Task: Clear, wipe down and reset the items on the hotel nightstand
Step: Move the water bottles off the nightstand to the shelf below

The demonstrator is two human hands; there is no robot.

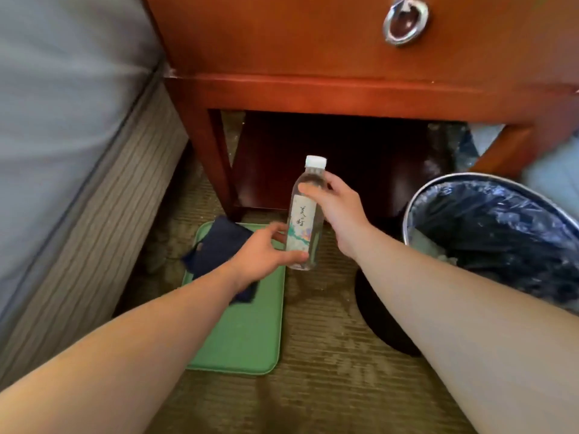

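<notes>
**Bottle handling in front of the table point(313, 89).** The water bottle point(305, 220), capped and nearly upright, is held in the air before the table's open lower bay, clear of the carpet point(329, 386). The right hand point(336, 208) grips its shoulder, fingers point(308, 191) wrapped round just below the cap. The left hand point(263, 255) holds its lower end, thumb and fingers curled about the base. How full the bottle is cannot be told.

Progress, as judged: clearing appears under way, since the bottle is off the table and a green tray point(244, 333) carrying a dark blue cloth point(219, 245) lies on the carpet before the table's left leg. The tabletop is out of view, so whether it has been wiped cannot be told; the reset is probably yet to come.

A lined bin point(416, 195) stands before the table's right leg, and a bed point(62, 120) adjoins its left side. A ring pull point(405, 21) hangs on its drawer front.
</notes>
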